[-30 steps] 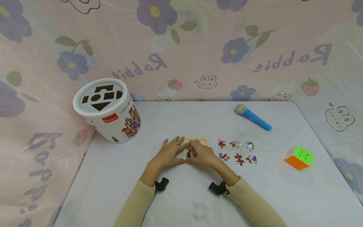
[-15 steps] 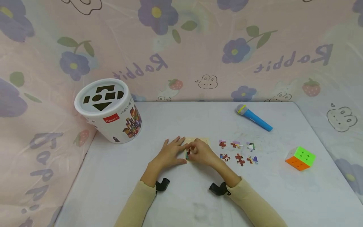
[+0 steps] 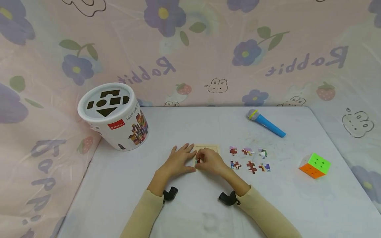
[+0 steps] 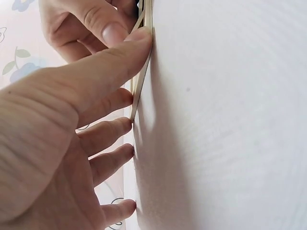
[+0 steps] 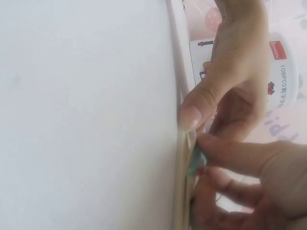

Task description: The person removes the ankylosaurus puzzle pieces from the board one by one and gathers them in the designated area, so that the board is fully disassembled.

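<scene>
A small wooden puzzle tray [image 3: 208,145] lies flat on the table, partly covered by both hands. My left hand [image 3: 178,160] is spread at its left side; in the left wrist view the thumb rests on the near edge of the tray [image 4: 139,91] and the fingertips touch down along its side. Over the tray's near left part, my right hand [image 3: 212,162] pinches a jigsaw piece with a teal edge [image 5: 197,162], mostly hidden by the fingers. Several loose jigsaw pieces [image 3: 251,167] lie in two rows to the right of the tray.
A white block bucket [image 3: 119,132] with shape holes in its lid stands at the back left. A blue toy microphone [image 3: 268,125] lies at the back right, and a puzzle cube [image 3: 315,166] sits at the right. A printed curtain [image 3: 196,66] hangs behind the table.
My right hand's fingertips have shifted slightly over the near left of the tray, covering more of the picture there. The left hand and the loose pieces stay where they were.
</scene>
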A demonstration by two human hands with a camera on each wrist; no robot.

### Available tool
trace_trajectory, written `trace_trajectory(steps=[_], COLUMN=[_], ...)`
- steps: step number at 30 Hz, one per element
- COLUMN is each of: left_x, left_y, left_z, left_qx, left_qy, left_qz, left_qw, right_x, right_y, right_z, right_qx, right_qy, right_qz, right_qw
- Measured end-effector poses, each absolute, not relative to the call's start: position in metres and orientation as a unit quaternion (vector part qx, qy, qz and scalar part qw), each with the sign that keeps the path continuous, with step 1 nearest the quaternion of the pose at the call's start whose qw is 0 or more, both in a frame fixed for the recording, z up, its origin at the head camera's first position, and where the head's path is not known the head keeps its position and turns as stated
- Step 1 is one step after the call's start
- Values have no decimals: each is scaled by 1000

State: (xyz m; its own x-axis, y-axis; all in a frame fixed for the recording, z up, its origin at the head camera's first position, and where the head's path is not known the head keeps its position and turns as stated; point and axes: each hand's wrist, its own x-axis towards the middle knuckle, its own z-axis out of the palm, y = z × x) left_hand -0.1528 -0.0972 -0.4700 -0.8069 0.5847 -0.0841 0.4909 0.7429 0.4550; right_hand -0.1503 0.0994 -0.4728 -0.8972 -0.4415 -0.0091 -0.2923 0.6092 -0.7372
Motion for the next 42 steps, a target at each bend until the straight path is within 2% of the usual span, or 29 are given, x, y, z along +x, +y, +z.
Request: trace_trajectory(steps=[6,13,23,30,36,42], left_x=[-154,-155,-154,-153,-152,-151], left_y=[-96,-95,-97,-96,-95,-94], left_z=[-470,-471,-467,-470,-472,-470], left_qx=[293,292,285,282,283,279], left_qy=[929,930,933,932,931,932], left_qz=[199,194,188,196,200,205], left_qw=[108,109,114,113,118,111], right_x=[-150,-152,-161,-141,-104,-80], right_y=[95,103,128,178,225,238], right_z=[-470,-473,-466,-442,-459,-474], right_qx=[-195,-197,-228,-215,-181,-151], right_qy=[911,895,762,775,825,843], right_qz=[-350,-379,-559,-565,-509,-497], right_qw=[95,129,235,186,167,139])
